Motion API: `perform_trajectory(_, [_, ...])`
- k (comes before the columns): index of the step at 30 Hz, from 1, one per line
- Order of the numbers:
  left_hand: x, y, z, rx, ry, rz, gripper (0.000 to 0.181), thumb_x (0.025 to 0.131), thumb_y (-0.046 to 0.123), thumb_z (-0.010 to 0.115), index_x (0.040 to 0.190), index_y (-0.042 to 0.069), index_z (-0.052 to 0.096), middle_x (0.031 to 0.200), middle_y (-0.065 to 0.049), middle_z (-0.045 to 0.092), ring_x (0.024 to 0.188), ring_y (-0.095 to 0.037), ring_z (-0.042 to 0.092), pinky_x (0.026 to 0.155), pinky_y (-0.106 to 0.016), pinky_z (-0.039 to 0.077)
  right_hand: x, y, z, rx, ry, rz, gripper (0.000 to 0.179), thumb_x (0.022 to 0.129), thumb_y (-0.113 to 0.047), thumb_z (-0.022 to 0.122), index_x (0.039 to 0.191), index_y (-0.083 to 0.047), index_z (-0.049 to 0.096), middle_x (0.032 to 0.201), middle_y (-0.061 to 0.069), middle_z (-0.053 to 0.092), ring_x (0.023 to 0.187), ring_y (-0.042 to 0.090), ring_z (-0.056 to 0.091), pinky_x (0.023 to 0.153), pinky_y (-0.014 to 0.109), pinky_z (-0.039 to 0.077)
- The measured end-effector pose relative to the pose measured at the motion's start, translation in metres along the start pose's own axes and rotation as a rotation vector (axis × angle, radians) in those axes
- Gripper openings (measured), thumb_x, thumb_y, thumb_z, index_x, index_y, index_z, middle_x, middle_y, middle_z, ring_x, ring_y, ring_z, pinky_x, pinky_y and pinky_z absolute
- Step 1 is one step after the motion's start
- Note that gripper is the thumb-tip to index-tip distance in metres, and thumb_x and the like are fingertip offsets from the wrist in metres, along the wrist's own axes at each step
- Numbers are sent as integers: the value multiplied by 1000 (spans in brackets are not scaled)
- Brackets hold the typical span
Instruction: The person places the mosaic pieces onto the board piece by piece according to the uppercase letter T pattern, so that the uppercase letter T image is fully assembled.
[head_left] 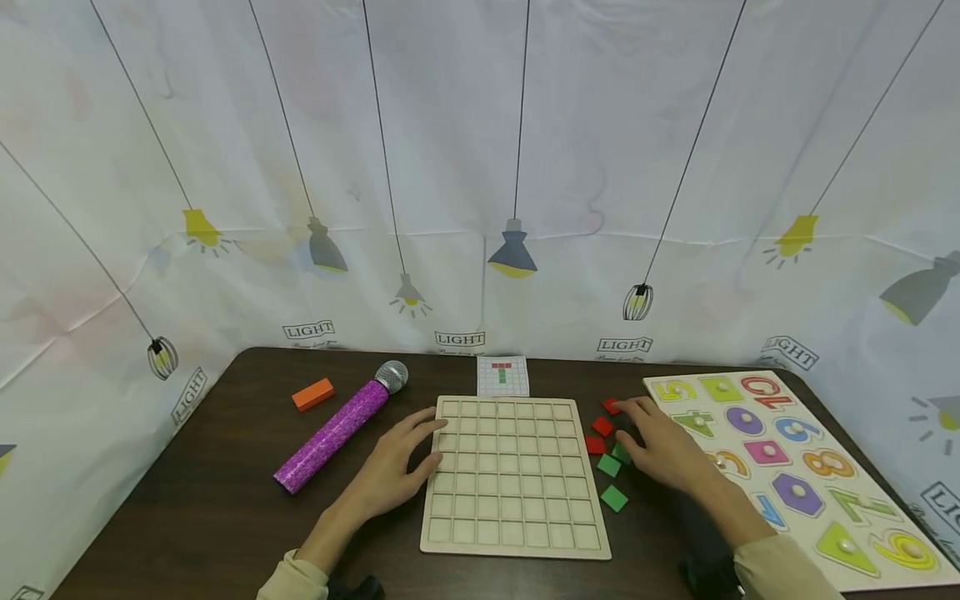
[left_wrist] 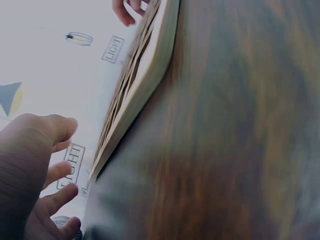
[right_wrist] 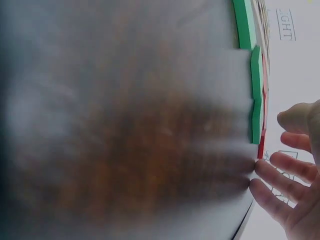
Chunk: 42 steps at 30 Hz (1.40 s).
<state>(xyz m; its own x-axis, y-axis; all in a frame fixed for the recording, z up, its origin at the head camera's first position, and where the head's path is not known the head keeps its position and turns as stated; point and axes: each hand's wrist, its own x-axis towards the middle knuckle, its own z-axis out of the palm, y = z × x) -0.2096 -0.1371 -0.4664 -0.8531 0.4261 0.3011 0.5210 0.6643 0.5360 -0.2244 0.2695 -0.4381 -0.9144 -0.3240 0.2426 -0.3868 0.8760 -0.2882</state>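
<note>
A pale wooden board with a square grid [head_left: 517,475] lies on the dark table. My left hand [head_left: 397,467] is at its left edge, fingers loosely spread and fingertips at the rim. In the left wrist view the board's side [left_wrist: 145,85] rises beside that hand [left_wrist: 45,165]. To the right of the board lie several red square tiles [head_left: 602,426] and green square tiles [head_left: 613,498]. My right hand [head_left: 663,446] hovers close over them, its index fingertip by the farthest red tile and its thumb by a green tile. In the right wrist view its fingers [right_wrist: 280,180] are apart and relaxed.
A small gridded card [head_left: 502,385] with a red and green T lies behind the board. On the left are a purple microphone [head_left: 337,433] and an orange block [head_left: 312,394]. A number-and-shape puzzle board [head_left: 813,533] covers the right side. A printed curtain [head_left: 450,167] hangs behind.
</note>
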Motion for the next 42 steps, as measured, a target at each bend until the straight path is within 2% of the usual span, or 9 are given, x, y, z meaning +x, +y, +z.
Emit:
perform_trajectory(8, [-6,-4,10,-44,-17,54,39,93,30,59,130,20,56,143,-8,45,132,-33,42,102,-63,28,13,11,-1,17,-48,-5,38,90,-14,61,125,-4,54,114,15,56,93,27,62,78,45,51])
perform_trajectory(11, [-8,-7,12,-50,-10,58,36,92,30,60,127,21,58,143,-8,46,131,-33,41,103,-63,26,18,14,0,11,-52,-5,37,89,-14,61,124,-3,55,109,14,56,86,23,62,72,40,51])
perform_trajectory(16, [-9,-10,15,-45,-8,57,32,92,30,61,123,23,61,143,-7,46,133,-31,40,104,-62,24,25,17,5,-10,-61,24,38,89,-15,60,125,-2,55,106,13,52,74,16,54,63,33,45])
perform_trajectory(23, [-8,-11,17,-37,11,65,31,91,29,62,122,24,62,142,-5,47,133,-29,42,105,-61,24,29,17,10,-21,-35,72,33,89,-6,57,121,-2,57,100,15,50,64,17,47,56,31,40])
perform_trajectory(28, [-10,-10,17,-36,18,52,32,91,28,62,122,24,62,142,-5,47,133,-29,42,107,-61,23,30,14,11,-26,-34,102,36,89,-9,58,125,-3,55,99,16,50,58,16,43,51,29,35])
perform_trajectory(35, [-11,-10,19,-25,28,49,31,91,29,62,122,24,61,142,-4,47,133,-27,42,108,-60,23,34,12,13,-40,-36,139,31,89,-10,58,120,-3,58,98,16,50,60,19,47,52,32,39])
perform_trajectory(39, [-10,-10,20,-23,32,51,31,91,29,62,122,24,61,142,-4,47,133,-28,42,109,-60,22,35,15,14,-8,-28,177,30,88,-11,60,115,-1,54,102,20,52,70,22,54,60,38,46])
perform_trajectory(42, [-10,-10,20,-15,39,54,31,91,29,62,121,24,61,142,-4,48,133,-27,42,109,-60,23,36,16,15,52,-5,208,27,87,-11,61,111,0,51,100,20,56,75,23,55,63,39,46])
